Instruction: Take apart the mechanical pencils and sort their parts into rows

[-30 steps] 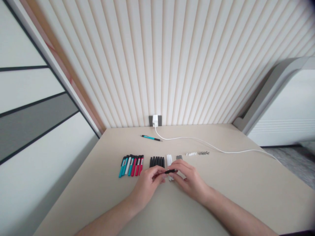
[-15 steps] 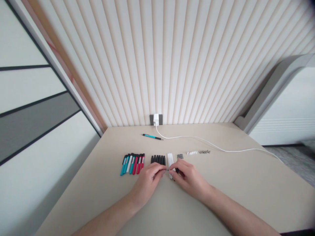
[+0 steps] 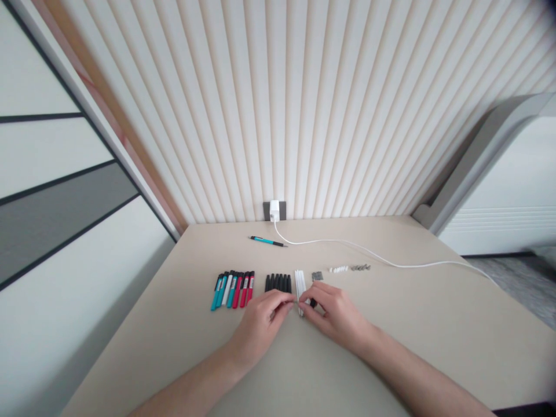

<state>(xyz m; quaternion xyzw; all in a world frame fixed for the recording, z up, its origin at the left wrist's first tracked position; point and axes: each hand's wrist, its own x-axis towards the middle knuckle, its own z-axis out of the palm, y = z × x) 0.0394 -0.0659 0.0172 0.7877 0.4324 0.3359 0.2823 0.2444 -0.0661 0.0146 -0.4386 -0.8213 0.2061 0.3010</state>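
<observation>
My left hand (image 3: 260, 319) and my right hand (image 3: 337, 313) meet fingertip to fingertip on the beige table (image 3: 412, 324), just over the near end of a small bundle of white tubes (image 3: 299, 282). Both hands are pinched closed. A short black pen part (image 3: 313, 302) peeks out under my right fingers. What my left fingers pinch is too small to make out. Just left of the tubes is a row of black pen parts (image 3: 278, 282). Further left lie several teal, white and red pen barrels (image 3: 232, 289).
Small grey bits (image 3: 317, 275), white bits (image 3: 337, 269) and dark tips (image 3: 360, 267) lie in a line behind my right hand. A teal pen (image 3: 267, 241) lies near the slatted wall. From a white charger (image 3: 274, 211) a cable (image 3: 391, 264) runs off to the right.
The black part, held level between both hands a second ago, is now tucked under my right fingers. Both hands have closed in toward the near end of the white tubes.
</observation>
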